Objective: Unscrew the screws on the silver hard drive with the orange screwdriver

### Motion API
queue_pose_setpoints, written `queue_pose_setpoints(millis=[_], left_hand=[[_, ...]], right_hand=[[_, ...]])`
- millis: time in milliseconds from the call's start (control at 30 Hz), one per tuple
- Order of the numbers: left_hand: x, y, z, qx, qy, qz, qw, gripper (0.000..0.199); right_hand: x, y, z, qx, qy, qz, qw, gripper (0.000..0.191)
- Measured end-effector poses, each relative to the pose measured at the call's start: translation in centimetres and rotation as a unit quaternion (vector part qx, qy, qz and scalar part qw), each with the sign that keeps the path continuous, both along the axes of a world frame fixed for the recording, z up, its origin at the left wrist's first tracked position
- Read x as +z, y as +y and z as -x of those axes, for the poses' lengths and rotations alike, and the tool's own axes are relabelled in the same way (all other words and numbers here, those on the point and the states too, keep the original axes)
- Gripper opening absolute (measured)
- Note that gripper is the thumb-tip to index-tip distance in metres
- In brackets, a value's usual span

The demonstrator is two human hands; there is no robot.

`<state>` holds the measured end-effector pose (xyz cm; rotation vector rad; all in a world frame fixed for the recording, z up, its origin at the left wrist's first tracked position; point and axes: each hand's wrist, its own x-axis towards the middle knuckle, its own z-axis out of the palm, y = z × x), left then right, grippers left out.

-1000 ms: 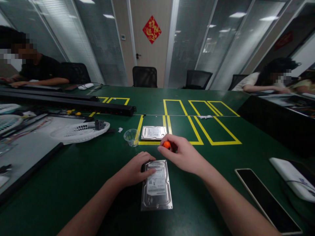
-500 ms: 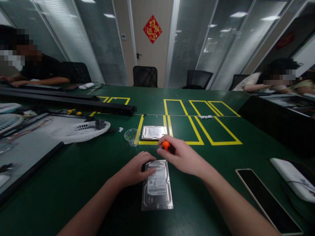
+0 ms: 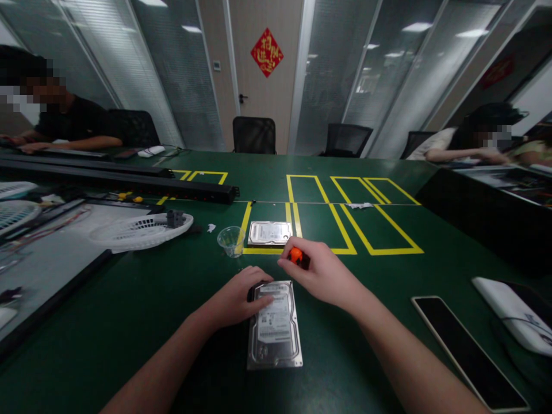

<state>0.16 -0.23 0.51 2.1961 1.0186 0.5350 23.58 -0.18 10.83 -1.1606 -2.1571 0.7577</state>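
Near silver rectangular metal hard drive point(image 3: 280, 349): white label point(image 3: 274, 328), dark print. Far silver rectangular metal drive point(image 3: 269, 232): pale label too. Round-ended orange object point(image 3: 295, 255): black patches. Flat dark-green tabletop point(image 3: 366, 351): yellow tape rectangles point(image 3: 343, 228).

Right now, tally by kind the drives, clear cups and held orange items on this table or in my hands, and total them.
Drives: 2, the near drive in the left hand and the far drive
Clear cup: 1
Orange item in the right hand: 1
Total: 4
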Motion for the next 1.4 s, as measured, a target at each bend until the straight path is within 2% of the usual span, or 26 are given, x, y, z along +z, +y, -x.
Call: queue_pose_setpoints(millis=[167,433,533,733,967,1167,1333,1400], left_hand=[[0.16,-0.08,-0.05,0.004,0.002,0.003,1.000,0.026],[0.25,-0.13,-0.14,-0.005,-0.006,-0.007,1.000,0.025],[0.21,-0.12,-0.11,-0.004,-0.007,-0.006,1.000,0.025],[-0.01,-0.07,-0.01,-0.003,-0.002,-0.013,1.000,0.027],[-0.04,0.00,0.04,-0.002,-0.004,-0.010,1.000,0.026],[-0.16,-0.10,0.03,-0.001,-0.006,-0.009,1.000,0.026],[-0.27,-0.04,0.00,-0.002,-0.011,-0.020,1.000,0.026],[-0.21,-0.02,0.00,-0.002,-0.009,-0.018,1.000,0.026]], right_hand=[[-0.11,0.10,-0.10,0.021,0.018,0.007,1.000,0.007],[0.58,-0.14,-0.05,0.008,0.046,0.056,0.997,0.038],[0.68,-0.07,-0.12,0.008,0.036,0.047,0.998,0.037],[0.46,0.24,-0.25,-0.025,0.028,-0.038,0.999,0.023],[-0.01,0.26,-0.35,-0.034,0.063,0.008,0.997,0.013],[0.08,0.44,-0.54,-0.020,0.081,0.019,0.996,0.021],[0.47,0.31,-0.48,-0.020,0.077,0.039,0.996,0.037],[0.59,0.26,-0.53,-0.024,0.084,0.048,0.995,0.036]])
